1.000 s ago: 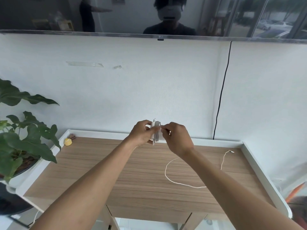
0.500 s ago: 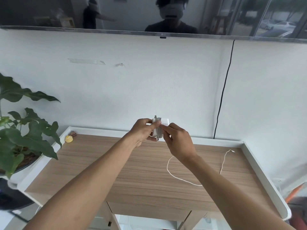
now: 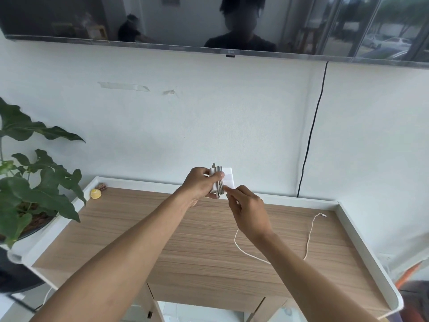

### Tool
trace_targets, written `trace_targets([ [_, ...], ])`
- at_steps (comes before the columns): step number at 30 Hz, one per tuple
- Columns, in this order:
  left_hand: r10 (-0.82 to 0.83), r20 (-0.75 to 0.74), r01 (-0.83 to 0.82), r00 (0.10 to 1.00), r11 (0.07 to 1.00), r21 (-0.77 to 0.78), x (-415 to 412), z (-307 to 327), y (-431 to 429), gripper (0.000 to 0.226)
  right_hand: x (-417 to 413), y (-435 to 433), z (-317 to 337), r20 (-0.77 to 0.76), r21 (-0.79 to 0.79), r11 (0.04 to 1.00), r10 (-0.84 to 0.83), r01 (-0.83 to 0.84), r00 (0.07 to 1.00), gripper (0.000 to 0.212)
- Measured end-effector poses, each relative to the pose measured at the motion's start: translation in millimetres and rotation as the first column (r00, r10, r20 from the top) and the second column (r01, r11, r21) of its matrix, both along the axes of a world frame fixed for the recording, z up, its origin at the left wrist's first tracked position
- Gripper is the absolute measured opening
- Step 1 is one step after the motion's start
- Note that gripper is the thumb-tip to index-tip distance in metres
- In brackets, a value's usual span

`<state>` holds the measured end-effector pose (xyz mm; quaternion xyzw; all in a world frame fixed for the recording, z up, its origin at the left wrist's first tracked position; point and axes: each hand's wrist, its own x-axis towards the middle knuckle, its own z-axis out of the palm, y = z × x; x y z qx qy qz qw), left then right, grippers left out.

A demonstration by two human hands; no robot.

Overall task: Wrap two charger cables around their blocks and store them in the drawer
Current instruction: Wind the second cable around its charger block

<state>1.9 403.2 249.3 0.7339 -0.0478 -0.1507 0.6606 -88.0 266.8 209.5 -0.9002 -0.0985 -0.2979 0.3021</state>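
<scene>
Our left hand (image 3: 199,182) grips the white charger block (image 3: 228,177), fingers and thumb curled round it, the thumb pressing on the coils (image 3: 219,182) already wound across its middle. Our right hand (image 3: 248,212) pinches the cable (image 3: 308,238) just below the block's lower edge. A second ago that right hand was up at the block's top, beside the left; it has since swung down under the block, so we judge that another turn is being laid. From the block the loose cable drops behind our right wrist, loops over the tabletop (image 3: 162,240) below and ends at its plug (image 3: 323,214), well to the block's right, so several turns remain. We see no second charger, and the drawer front (image 3: 204,296), far below the block, looks closed
</scene>
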Motion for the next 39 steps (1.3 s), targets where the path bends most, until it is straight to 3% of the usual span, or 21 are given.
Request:
trace_targets([
  [3, 0.025, 0.019, -0.025, 1.0, 1.0, -0.002, -2, -6, -1, 0.023, -2, -3, -3, -0.006, 0.115, 0.993, 0.002, -0.001, 1.0, 0.017],
  [6, 0.071, 0.02, -0.069, 0.997, 0.995, -0.072, -2, -8, -2, 0.022, -7, -8, -4, -0.161, 0.383, 0.922, 0.004, 0.059, 0.987, 0.009],
  [10, -0.049, 0.017, 0.051, 0.999, 0.992, -0.112, -6, -5, -3, 0.026, -7, -16, -8, -0.286, 0.553, 0.827, 0.078, 0.098, 0.955, 0.009],
  [14, -0.22, 0.033, 0.222, 0.975, 0.968, -0.118, -11, 0, -2, 0.021, -2, -22, -7, -0.349, 0.557, 0.819, 0.082, 0.137, 0.933, 0.02],
  [17, -0.323, 0.027, 0.324, 0.946, 0.939, -0.115, -11, 2, 2, 0.031, -2, -25, -6, -0.384, 0.503, 0.85, 0.057, 0.157, 0.922, 0.028],
  [21, -0.452, 0.04, 0.452, 0.891, 0.892, 0.022, -13, 5, 7, 0.032, 3, -30, -6, -0.449, 0.356, 0.923, 0.03, 0.148, 0.893, 0.024],
  [24, -0.527, 0.028, 0.514, 0.849, 0.837, 0.189, -14, 7, 11, 0.035, 12, -36, 3, -0.629, 0.336, 0.933, 0.121, 0.128, 0.767, 0.025],
  [27, -0.584, -0.005, 0.564, 0.812, 0.782, 0.264, -17, 2, 14, 0.036, 19, -46, 17, -0.761, 0.547, 0.824, 0.416, 0.147, 0.499, 0.029],
  [29, -0.601, -0.007, 0.574, 0.799, 0.76, 0.304, -18, -3, 15, 0.034, 23, -53, 22, -0.795, 0.568, 0.804, 0.479, 0.178, 0.372, 0.032],
  [35, -0.65, -0.115, 0.646, 0.751, 0.687, 0.332, -15, -1, 23, 0.033, 29, -51, 20, -0.82, 0.571, 0.789, 0.531, 0.229, 0.213, 0.04],
  [39, -0.648, -0.134, 0.641, 0.749, 0.659, 0.393, -15, -6, 25, 0.037, 34, -45, 26, -0.853, 0.516, 0.823, 0.469, 0.238, 0.227, 0.034],
])
